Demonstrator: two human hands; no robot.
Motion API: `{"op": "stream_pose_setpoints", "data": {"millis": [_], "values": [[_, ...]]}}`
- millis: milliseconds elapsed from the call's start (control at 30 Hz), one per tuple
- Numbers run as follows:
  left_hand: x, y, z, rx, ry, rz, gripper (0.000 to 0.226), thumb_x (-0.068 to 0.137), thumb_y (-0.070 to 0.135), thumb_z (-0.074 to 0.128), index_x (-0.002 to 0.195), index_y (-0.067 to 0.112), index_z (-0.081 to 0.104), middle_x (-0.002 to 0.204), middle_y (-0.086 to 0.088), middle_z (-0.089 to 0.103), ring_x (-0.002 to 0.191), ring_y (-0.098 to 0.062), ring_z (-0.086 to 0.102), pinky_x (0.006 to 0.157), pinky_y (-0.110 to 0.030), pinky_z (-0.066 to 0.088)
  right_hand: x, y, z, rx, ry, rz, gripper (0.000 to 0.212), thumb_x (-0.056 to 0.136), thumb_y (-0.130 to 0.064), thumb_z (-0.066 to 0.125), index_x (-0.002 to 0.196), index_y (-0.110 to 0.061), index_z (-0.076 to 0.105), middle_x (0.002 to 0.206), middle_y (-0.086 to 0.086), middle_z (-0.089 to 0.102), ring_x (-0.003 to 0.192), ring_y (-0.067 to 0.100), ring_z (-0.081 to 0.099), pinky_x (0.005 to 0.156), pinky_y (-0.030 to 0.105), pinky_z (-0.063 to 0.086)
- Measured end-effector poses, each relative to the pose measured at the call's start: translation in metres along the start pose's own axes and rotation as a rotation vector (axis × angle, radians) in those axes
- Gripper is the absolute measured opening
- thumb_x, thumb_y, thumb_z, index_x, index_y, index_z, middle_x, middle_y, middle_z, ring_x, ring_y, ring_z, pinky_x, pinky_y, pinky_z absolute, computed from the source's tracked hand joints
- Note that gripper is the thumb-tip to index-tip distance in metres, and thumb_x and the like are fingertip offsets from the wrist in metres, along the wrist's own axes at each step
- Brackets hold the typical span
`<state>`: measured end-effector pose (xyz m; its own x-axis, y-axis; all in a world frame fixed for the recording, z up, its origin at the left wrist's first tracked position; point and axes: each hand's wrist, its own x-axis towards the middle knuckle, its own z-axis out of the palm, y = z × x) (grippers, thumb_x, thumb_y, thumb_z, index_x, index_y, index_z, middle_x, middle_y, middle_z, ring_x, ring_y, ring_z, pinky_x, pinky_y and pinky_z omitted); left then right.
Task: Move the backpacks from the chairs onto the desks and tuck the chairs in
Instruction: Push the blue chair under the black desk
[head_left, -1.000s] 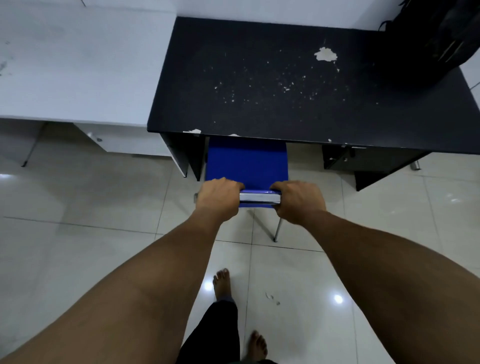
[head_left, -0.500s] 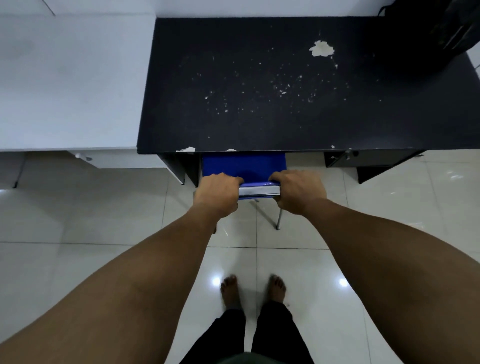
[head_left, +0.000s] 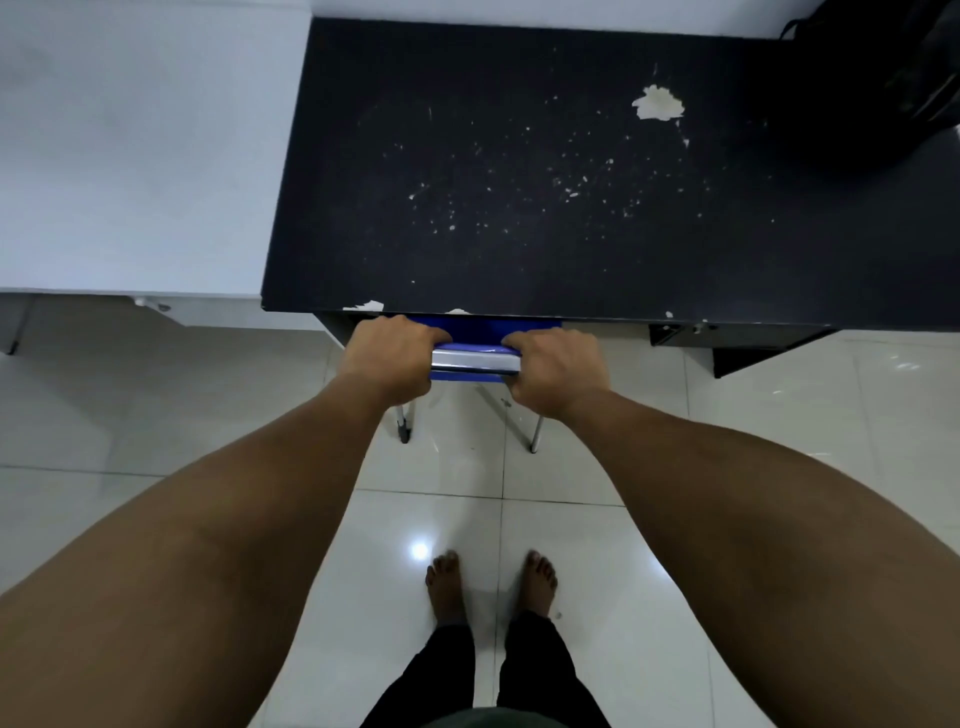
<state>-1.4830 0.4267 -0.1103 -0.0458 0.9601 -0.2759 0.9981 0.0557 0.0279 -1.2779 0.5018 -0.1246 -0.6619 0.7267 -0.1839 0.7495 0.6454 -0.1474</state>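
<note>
Pushed further under the counter (head_left: 519, 208) ahead of the hands, chair (head_left: 475, 358), stiff and light-framed, now shows only its backrest, best held there, left hand (head_left: 389, 358) and right hand (head_left: 556, 371) clamped on it.

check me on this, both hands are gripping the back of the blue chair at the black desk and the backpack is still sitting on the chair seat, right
Not quite. Both the left hand and the right hand do grip the back of the blue chair at the black desk, but the backpack is not on the seat: the head view shows it on the desk's far right corner.
</note>
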Motion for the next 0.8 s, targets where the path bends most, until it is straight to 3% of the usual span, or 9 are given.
{"op": "stream_pose_setpoints", "data": {"millis": [267, 400, 533, 667, 800], "values": [[0.019, -0.006, -0.026, 0.046, 0.055, -0.04, 0.035, 0.078, 0.031, 0.069, 0.112, 0.038, 0.062, 0.087, 0.005, 0.066, 0.08, -0.021, 0.063, 0.068, -0.034, 0.046, 0.029, 0.007, -0.027, -0.008, 0.021, -0.064, 0.025, 0.09, -0.047, 0.059, 0.109, -0.033, 0.066, 0.081, -0.009, 0.07, 0.066, 0.014, 0.062, 0.064, 0.03, 0.055], [0.03, -0.01, -0.038, 0.032, 0.073, -0.055, 0.029, 0.078, 0.028, 0.067, 0.105, 0.038, 0.065, 0.075, 0.007, 0.058, 0.073, -0.021, 0.061, 0.07, -0.037, 0.052, 0.042, 0.012, -0.041, -0.01, 0.021, -0.077, 0.022, 0.093, -0.046, 0.057, 0.109, -0.034, 0.067, 0.078, -0.009, 0.069, 0.065, 0.012, 0.062, 0.061, 0.026, 0.051], [0.018, -0.007, -0.029, 0.019, 0.055, -0.062, 0.032, 0.077, 0.029, 0.069, 0.108, 0.038, 0.065, 0.082, 0.004, 0.064, 0.077, -0.023, 0.064, 0.071, -0.037, 0.052, 0.029, 0.005, -0.035, -0.007, 0.002, -0.092, 0.023, 0.094, -0.043, 0.058, 0.113, -0.033, 0.066, 0.08, -0.009, 0.068, 0.065, 0.013, 0.06, 0.057, 0.024, 0.042], [-0.007, 0.007, -0.004, 0.019, 0.078, -0.065, 0.036, 0.081, 0.03, 0.068, 0.115, 0.038, 0.062, 0.088, 0.003, 0.068, 0.081, -0.024, 0.065, 0.069, -0.034, 0.049, 0.002, -0.004, -0.023, -0.045, -0.065, -0.089, 0.033, 0.094, -0.038, 0.059, 0.127, -0.031, 0.062, 0.092, -0.002, 0.072, 0.076, 0.019, 0.063, 0.065, 0.029, 0.049], [-0.012, 0.013, 0.003, 0.021, 0.079, -0.089, 0.037, 0.083, 0.031, 0.067, 0.119, 0.038, 0.061, 0.09, 0.002, 0.068, 0.081, -0.025, 0.064, 0.066, -0.034, 0.044, -0.003, -0.005, -0.027, -0.056, -0.097, -0.056, 0.032, 0.093, -0.034, 0.061, 0.125, -0.03, 0.064, 0.092, 0.0, 0.072, 0.078, 0.021, 0.064, 0.07, 0.034, 0.055]]}}
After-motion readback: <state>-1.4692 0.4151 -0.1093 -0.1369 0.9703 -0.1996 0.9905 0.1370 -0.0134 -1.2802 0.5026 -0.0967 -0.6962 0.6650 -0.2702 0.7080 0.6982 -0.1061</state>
